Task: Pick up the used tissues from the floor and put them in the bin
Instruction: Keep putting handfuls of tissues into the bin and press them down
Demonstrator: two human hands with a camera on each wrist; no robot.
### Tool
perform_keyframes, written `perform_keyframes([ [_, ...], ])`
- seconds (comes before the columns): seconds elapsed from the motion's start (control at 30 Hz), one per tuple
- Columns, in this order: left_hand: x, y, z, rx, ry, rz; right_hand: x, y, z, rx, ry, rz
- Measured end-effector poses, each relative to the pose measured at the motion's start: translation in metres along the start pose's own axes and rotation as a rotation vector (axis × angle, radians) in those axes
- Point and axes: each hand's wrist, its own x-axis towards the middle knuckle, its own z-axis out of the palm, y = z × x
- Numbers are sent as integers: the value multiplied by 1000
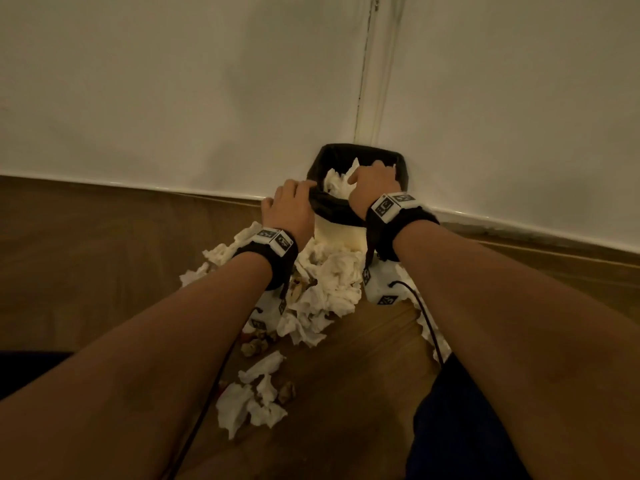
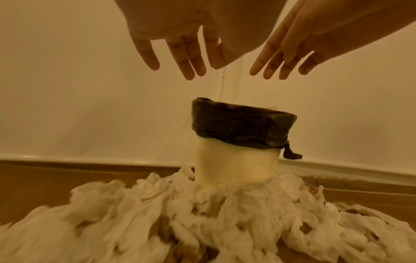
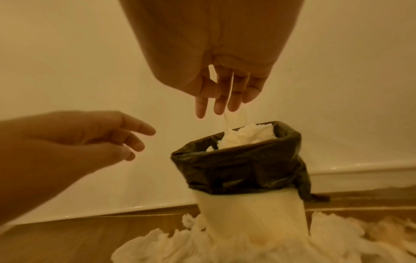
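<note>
Mostly crumpled white tissues (image 1: 329,282) littering floor.

the bin (image 1: 341,233) is cream white with a black liner (image 1: 337,211) folded over its rim. white crumpled tissues (image 1: 329,278) lie on the brown wood-grain floor (image 1: 104,254) below a white wall (image 1: 173,98). black wrist straps (image 1: 273,261) carry white tags with black square patterns.

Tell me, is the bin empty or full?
Nearly full: white tissues rise to the rim of the bin, above its black liner.

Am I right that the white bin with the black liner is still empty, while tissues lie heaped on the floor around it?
Not quite: the bin already holds tissues up to its black liner, as the right wrist view shows. More tissues do lie heaped on the floor around it.
</note>
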Motion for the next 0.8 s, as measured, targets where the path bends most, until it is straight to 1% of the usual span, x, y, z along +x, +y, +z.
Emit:
perform_keyframes([
  [0.1,-28,-19,-4,13,-36,-64,-24,-20,3,50,-36,-46],
  [0.2,-56,-36,-3,-5,-130,-125,-44,-38,19,194,-99,-101],
  [0.27,-76,-50,-2,-62,-250,-178,-58,-51,38,251,-200,-119],
  [0.33,-98,-66,3,-97,-378,-236,-75,-63,66,230,-309,-136],
  [0.47,-145,-97,28,6,-649,-287,-112,-72,136,283,-512,-62],
  [0.53,-167,-111,40,11,-752,-343,-127,-75,163,249,-607,-72],
  [0.6,-185,-124,51,24,-800,-364,-138,-78,179,180,-674,-112],
  [0.67,-199,-136,58,46,-799,-388,-144,-81,190,92,-723,-165],
  [0.8,-220,-148,67,47,-801,-470,-146,-83,203,-21,-758,-237],
])
